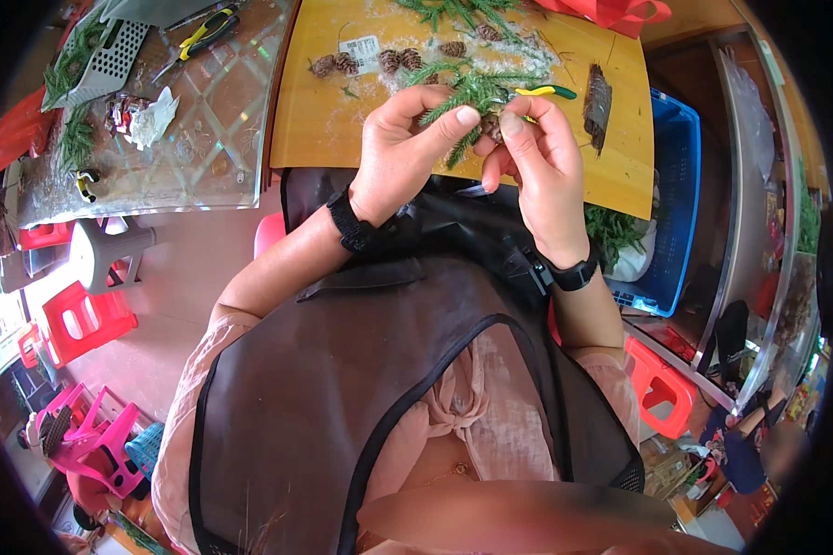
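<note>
My left hand (pixel 400 141) is closed, with a green artificial pine sprig (pixel 477 92) held between thumb and fingers. Against the sprig's lower side sits a small brown pine cone (pixel 491 128), pinched by the thumb and fingertips of my right hand (pixel 548 162). Any wire or stem between the two is too small to make out. Just beyond my fingers lies a pair of pliers (pixel 551 92) with yellow and green handles, its jaws partly hidden by the sprig. Several loose pine cones (pixel 389 61) rest farther back on the yellow tabletop (pixel 310 129).
A bundle of dark thin sticks (pixel 598 109) lies right of my hands. More greenery (pixel 453 11) and a red bag (pixel 611 13) are at the back. On the left glass-topped table (pixel 222 176) are cutters (pixel 197 35) and a grey basket (pixel 116 55). A blue crate (pixel 680 203) stands right.
</note>
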### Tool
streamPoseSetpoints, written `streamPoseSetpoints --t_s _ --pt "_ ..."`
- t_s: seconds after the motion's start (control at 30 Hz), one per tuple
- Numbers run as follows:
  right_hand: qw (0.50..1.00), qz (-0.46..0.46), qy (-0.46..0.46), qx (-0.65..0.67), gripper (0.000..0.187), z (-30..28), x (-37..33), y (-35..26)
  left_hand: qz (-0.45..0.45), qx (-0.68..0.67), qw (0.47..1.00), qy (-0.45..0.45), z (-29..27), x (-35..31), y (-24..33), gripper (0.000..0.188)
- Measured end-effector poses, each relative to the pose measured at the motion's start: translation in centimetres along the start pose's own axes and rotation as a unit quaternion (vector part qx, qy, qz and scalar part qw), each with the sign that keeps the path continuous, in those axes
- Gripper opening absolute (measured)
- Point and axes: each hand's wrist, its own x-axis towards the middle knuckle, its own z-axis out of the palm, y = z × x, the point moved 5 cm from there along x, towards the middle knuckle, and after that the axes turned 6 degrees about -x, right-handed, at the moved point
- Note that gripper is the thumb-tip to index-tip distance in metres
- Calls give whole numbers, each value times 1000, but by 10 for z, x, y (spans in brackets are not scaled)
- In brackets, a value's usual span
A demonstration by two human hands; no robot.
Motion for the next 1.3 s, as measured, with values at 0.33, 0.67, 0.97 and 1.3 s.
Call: streamPoseSetpoints --t_s 0.33,0.67,0.97,1.3 --pt "1000 -28 4 -6 19 1 -3 -3 0 -26 999 -28 3 -3 3 24" --pt "996 -53 24 -72 19 6 -7 -5 23 35 999 20 3 -5 8 25" --pt "996 -51 20 -74 18 8 -6 -4 -56 -141 987 53 -4 3 -1 16" --pt "994 -59 40 -82 18 0 -2 -12 -242 -300 921 -61 4 7 -15 15"
